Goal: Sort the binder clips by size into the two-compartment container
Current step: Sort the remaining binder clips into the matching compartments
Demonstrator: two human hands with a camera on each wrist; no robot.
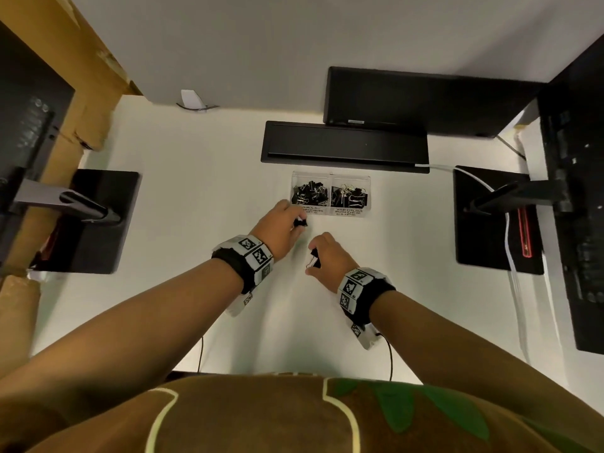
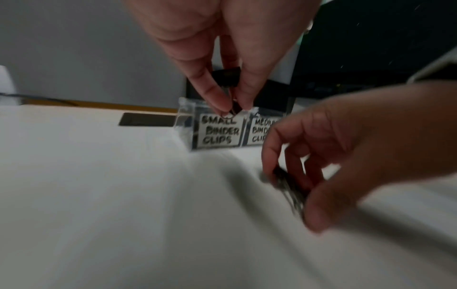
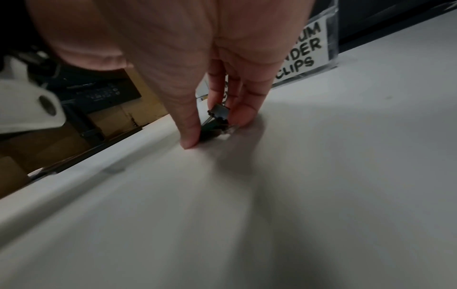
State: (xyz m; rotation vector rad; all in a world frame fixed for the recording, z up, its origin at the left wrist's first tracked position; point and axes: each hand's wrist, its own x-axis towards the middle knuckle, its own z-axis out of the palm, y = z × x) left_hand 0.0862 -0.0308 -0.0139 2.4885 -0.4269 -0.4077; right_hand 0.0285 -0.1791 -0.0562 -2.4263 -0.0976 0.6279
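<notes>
left hand [image 1: 277,228] pinches a small black clip [image 1: 300,223] between thumb and fingertips, raised just in front of the container [image 1: 330,176], on the side labelled "small binder clips". likely held there for the drop into that compartment.

right hand [image 1: 328,256] sits nearer the person than the container, fingers curled down around a second clip [image 1: 314,259]. thumb and fingertips meet the desk [image 1: 196,207] on either side of it. reads as a pickup in progress; cannot tell if the clip has left the surface.

container: clear, two compartments, near the black tray at the back of the desk. both compartments already hold piles of black clips, the one labelled "medium binder clips" showing bigger wire handles. no loose clips visible on the desk in front of the container, so the sort looks nearly done.

what each view adds:
- head view: layout, both hands, contents of both compartments. labels only half legible.
- left wrist view: the label [image 2: 219,130] on the small side reads plainly; the pinch on the wire handle end shows, clip body hanging behind the fingers [image 2: 215,97]. right hand blurred.
- right wrist view: fingertip contact with the desk, clip [image 3: 217,117] wedged between thumb and fingers; edge of the medium label.
</notes>
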